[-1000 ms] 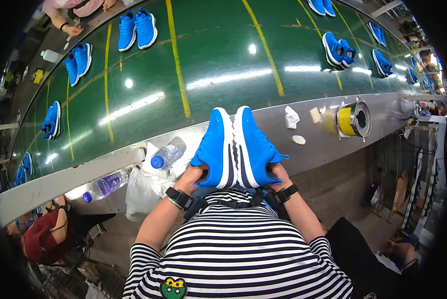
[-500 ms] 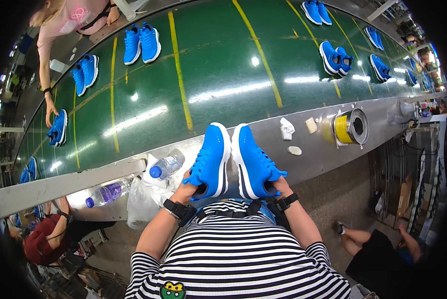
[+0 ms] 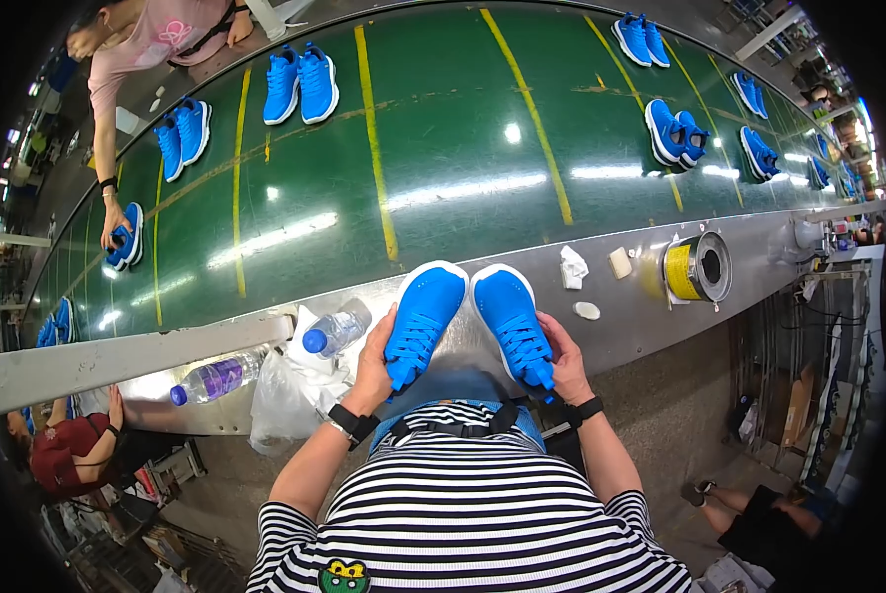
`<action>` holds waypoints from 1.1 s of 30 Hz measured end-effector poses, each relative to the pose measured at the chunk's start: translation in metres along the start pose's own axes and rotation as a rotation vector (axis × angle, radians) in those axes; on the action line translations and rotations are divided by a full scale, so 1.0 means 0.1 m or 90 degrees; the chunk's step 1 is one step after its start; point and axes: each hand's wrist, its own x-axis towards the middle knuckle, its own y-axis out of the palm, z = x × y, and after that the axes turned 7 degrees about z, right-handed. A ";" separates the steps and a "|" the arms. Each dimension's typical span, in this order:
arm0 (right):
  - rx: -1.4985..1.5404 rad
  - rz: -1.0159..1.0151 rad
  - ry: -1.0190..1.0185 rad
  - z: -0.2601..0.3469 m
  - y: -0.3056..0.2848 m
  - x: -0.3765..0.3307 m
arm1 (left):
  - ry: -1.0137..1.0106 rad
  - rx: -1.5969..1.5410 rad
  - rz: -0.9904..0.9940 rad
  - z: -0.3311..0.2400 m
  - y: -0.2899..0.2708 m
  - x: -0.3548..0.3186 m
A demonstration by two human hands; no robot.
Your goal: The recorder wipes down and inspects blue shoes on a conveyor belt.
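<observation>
A blue sneaker [image 3: 425, 321] with a white sole is gripped along its outer side by my left hand [image 3: 373, 364]. Its mate, a matching blue sneaker [image 3: 510, 321], sits in my right hand [image 3: 565, 364], whose fingers wrap the outer side near the heel. Both shoes are held in front of my body with toes pointing away and laced tops showing. A narrow gap parts their toes. Beyond the toes lie the metal ledge [image 3: 601, 331] and the green conveyor belt [image 3: 443, 128].
Pairs of blue sneakers [image 3: 301, 84] stand on the belt. On the ledge are a yellow-banded can [image 3: 682, 272], a crumpled white tissue [image 3: 574, 267], two small pale blocks and two plastic bottles [image 3: 336, 334]. Across the belt, a co-worker's hand [image 3: 115, 225] touches a sneaker. A rail [image 3: 136, 358] runs at left.
Both sneakers have turned so their laced tops face up rather than their sides, and my hands now show along the outer sides. The co-worker's hand has closed onto the sneaker at left.
</observation>
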 end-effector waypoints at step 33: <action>-0.195 -0.123 0.060 -0.11 0.08 0.29 | -0.062 0.127 -0.073 0.10 0.12 0.22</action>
